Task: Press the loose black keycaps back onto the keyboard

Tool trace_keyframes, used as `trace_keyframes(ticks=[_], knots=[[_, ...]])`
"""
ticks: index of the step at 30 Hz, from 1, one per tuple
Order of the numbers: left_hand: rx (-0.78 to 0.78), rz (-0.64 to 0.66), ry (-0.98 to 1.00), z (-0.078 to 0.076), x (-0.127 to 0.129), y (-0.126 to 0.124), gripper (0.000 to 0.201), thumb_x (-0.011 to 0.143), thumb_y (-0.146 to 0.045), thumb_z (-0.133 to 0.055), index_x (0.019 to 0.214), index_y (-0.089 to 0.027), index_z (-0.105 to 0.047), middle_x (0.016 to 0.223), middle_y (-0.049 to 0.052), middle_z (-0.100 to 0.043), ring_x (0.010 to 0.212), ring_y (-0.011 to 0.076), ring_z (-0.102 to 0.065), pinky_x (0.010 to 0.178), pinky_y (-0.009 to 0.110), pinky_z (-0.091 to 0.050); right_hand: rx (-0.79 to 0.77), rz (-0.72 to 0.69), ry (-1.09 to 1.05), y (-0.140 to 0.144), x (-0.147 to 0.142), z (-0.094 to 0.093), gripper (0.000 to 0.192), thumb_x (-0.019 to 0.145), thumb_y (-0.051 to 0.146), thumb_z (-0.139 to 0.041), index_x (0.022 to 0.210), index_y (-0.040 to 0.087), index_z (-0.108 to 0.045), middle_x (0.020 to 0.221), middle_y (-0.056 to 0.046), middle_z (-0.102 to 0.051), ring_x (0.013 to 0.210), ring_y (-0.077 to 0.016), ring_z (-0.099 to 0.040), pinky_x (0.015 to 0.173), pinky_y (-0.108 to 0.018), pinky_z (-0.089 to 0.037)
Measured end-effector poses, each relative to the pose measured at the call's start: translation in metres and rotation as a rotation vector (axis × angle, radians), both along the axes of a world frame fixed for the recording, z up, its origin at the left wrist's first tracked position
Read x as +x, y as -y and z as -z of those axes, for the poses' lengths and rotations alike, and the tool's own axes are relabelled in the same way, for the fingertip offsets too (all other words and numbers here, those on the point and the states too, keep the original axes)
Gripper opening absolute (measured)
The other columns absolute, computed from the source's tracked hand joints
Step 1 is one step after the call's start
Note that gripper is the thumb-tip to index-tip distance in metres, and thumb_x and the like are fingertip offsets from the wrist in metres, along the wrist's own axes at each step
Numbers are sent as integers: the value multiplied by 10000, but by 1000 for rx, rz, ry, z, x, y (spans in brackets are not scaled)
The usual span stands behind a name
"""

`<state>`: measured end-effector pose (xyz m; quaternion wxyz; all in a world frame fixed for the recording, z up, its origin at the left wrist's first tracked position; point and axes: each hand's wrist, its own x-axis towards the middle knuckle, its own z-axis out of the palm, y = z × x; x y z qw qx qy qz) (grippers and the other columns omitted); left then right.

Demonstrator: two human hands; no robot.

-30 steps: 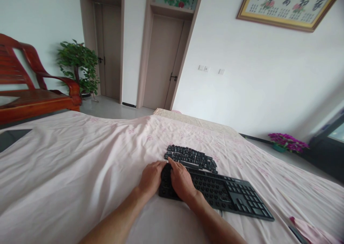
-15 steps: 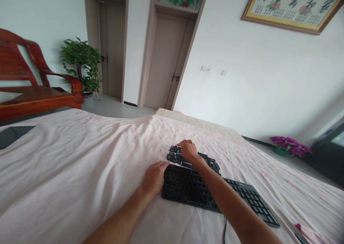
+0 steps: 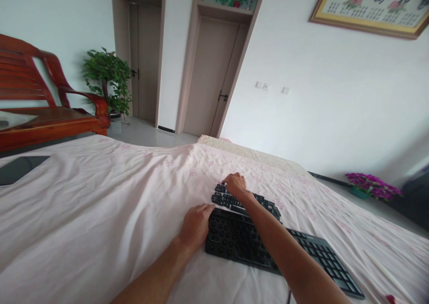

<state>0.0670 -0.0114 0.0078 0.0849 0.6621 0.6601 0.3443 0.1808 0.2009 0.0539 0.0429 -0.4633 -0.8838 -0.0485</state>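
Loose keycaps [image 3: 221,199] lie just beyond the black keyboard [image 3: 234,239], long axis roughly parallel to it. Right hand [image 3: 236,184] is nearer, over them, fingers curled; can't tell if gripping. Left hand [image 3: 197,223] is at the keyboard's far-left corner, grip unclear.

One pair of arms, human, bare as far as they show. Left hand [image 3: 196,225]: bare; back broad and rounded, knuckles in low relief, nails too small to tell. Left wrist: bare, narrow. Left forearm [image 3: 161,268]: bare, smooth in outline, widening toward the elbow. Right hand [image 3: 236,183]: bare, compact and rounded in outline, slightly blurred. Right wrist: bare, slender. Right forearm [image 3: 278,237]: bare, long, evenly tapered.
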Motion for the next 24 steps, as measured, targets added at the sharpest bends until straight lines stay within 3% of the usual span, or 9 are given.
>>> trace_keyframes(ticks=[9,24], knots=[[16,0,-2,-2,1,2,448,846,-107,-419,1235,-222,-606,1150,36,-676,1030,193,-600,942,298,-416,10,27,86,-14,-15,-1,259,845,239,-530,938,293,-765,972,-76,-726,1090,-259,-478,870,-352,-273],[-14,1,-32,-4,1,2,469,841,-78,-399,1244,-211,-598,1182,50,-659,1063,192,-587,967,308,-414,53,-69,199,-11,-21,-3,267,870,162,-510,979,208,-748,1030,-134,-710,1060,-236,-570,891,-323,-321]])
